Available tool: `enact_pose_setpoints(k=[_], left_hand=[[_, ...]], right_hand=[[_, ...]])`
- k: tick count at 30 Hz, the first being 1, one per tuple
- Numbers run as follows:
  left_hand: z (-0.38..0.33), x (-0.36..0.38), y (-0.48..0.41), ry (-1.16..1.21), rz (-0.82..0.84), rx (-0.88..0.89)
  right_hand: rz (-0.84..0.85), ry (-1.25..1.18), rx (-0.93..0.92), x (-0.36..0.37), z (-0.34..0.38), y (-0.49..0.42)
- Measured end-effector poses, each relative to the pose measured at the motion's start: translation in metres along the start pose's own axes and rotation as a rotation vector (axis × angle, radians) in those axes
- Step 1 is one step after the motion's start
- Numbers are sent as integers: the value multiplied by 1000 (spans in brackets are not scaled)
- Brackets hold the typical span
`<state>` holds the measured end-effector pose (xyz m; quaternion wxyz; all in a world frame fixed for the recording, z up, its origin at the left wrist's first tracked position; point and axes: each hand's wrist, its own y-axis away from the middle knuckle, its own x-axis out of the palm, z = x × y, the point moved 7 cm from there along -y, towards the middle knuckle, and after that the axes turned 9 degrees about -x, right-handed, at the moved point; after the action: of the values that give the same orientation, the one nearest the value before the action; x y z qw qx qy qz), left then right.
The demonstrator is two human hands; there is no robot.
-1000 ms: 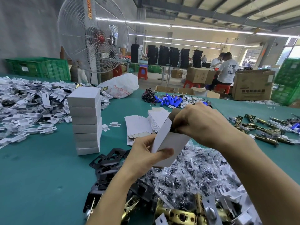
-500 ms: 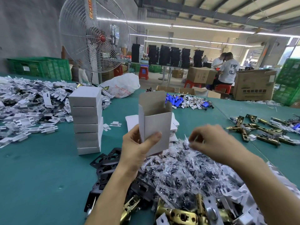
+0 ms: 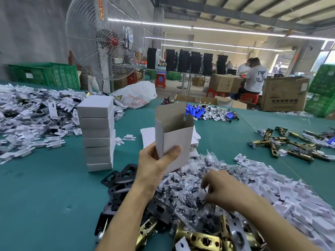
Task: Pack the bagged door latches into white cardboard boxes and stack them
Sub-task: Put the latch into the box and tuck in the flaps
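Note:
My left hand [image 3: 155, 167] holds an upright white cardboard box [image 3: 174, 134] with its top flaps open, above the green table. My right hand [image 3: 219, 189] is lower, fingers pinching into the pile of small clear plastic bags [image 3: 190, 180] holding dark parts; whether a bag is held is unclear. Brass door latches [image 3: 197, 240] lie at the near edge, partly under the bags. A stack of several closed white boxes [image 3: 97, 133] stands to the left. Flat unfolded box blanks [image 3: 147, 136] lie behind the held box.
Black metal plates [image 3: 121, 180] lie under my left forearm. White card inserts are heaped at far left [image 3: 27, 120] and at right [image 3: 272, 187]. More brass latches [image 3: 290, 144] sit at right, blue parts [image 3: 197, 111] and a white bag [image 3: 136, 95] beyond. A fan [image 3: 107, 38] stands behind; people work at back right.
My right hand left the box top and dropped down into the bag pile. My left hand turned the box upright with its flaps open and holds it alone.

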<state>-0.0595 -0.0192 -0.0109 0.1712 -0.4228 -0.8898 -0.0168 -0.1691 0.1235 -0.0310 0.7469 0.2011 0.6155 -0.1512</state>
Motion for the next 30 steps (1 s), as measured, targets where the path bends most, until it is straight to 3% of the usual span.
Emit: enact_pose_setpoints(k=[4,8,14,17,24,30], left_hand=[[4,-2,-1,-38,-38,-33],[11,-3,-2,-79,-44,-95],[16,2,-1,-157,25,-144],[16,6,0,-173,64,-145],[19,14,3,-222,169,-144],[20,13,2,-228,177,-152]], right_hand=[[-192,-115,-26,-29,-8,3],[-525,-304,-79,-71,-16,17],[-923,-526,-283,-127,4,51],[-998,-516,-317,-139,19,53],[-1102,-166,-388,-141,62,46],[-1173,-81,-389,-141,69,47]])
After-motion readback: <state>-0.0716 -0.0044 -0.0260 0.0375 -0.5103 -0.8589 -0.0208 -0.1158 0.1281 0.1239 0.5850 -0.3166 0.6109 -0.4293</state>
